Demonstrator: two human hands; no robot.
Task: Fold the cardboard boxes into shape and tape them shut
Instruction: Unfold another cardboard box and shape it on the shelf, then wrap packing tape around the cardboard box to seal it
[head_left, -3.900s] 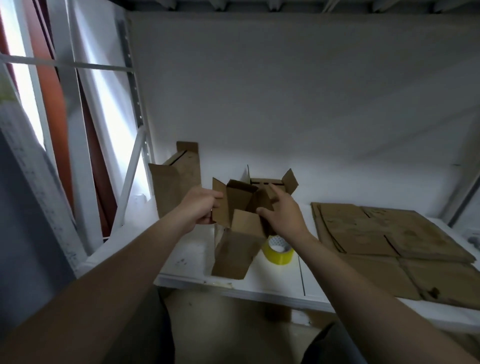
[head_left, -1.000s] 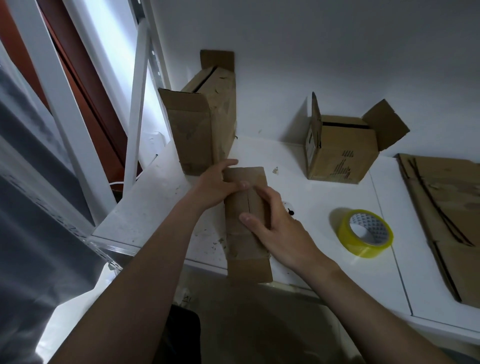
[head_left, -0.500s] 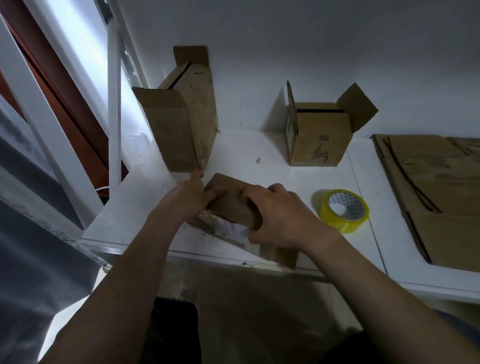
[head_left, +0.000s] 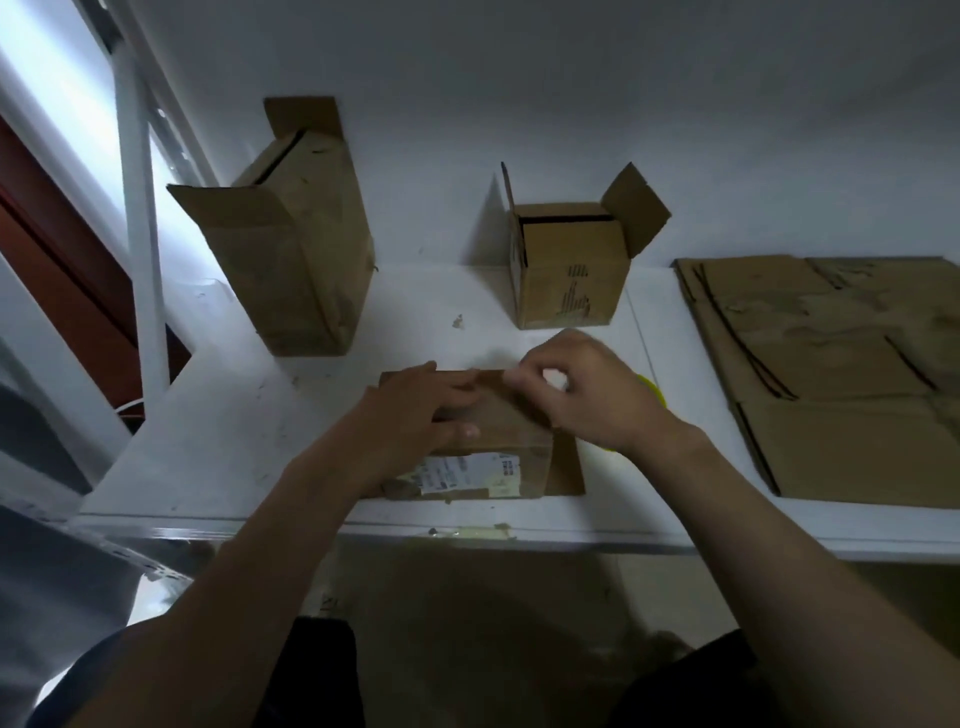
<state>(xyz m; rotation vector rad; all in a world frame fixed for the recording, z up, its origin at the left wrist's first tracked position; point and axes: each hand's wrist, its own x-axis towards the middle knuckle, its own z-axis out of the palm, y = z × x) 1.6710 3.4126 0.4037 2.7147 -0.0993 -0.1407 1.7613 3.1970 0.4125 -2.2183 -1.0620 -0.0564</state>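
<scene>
Turned crosswise now, the box (head_left: 511, 428) runs left-to-right under the flat-pressing left hand (head_left: 415, 410); the right hand (head_left: 587, 395) curls at its far corner, pinching or not I can't tell.

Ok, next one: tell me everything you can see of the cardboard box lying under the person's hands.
The small brown cardboard box lies low near the front edge of the white table, folded into shape, worn and creased. A white printed label under what looks like clear tape covers part of its near face. The left hand presses flat on its top; the right hand curls its fingers at the far top edge, but blur hides whether that is a grip.
</scene>
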